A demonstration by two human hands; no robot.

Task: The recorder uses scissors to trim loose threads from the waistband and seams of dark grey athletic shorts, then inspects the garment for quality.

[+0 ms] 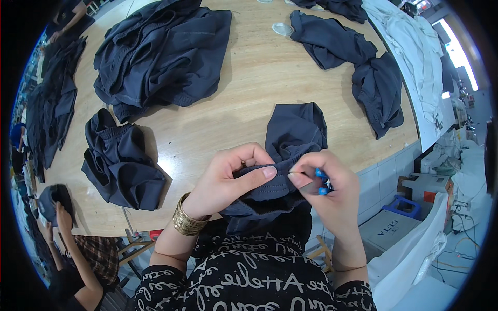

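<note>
A dark grey garment (295, 127) with a stitched elastic waistband (267, 189) is held up at the table's near edge, its upper part lying on the wood. My left hand (236, 173), a gold bangle at its wrist, is closed on the waistband, thumb on the stitching. My right hand (329, 184) is closed too, thumb and forefinger pinched at the band's right side. Tucked in its fingers are small blue-handled thread snips (322, 191); their blades are mostly hidden. Whether the pinch has a thread in it, I cannot make out.
A large heap of dark garments (161, 57) lies far left on the table (249, 67), a smaller one (122, 160) nearer. More garments (337, 44) lie far right. At the left a co-worker's hands (63, 217) handle dark cloth. Grey box (389, 230) and blue stool (404, 207) stand right.
</note>
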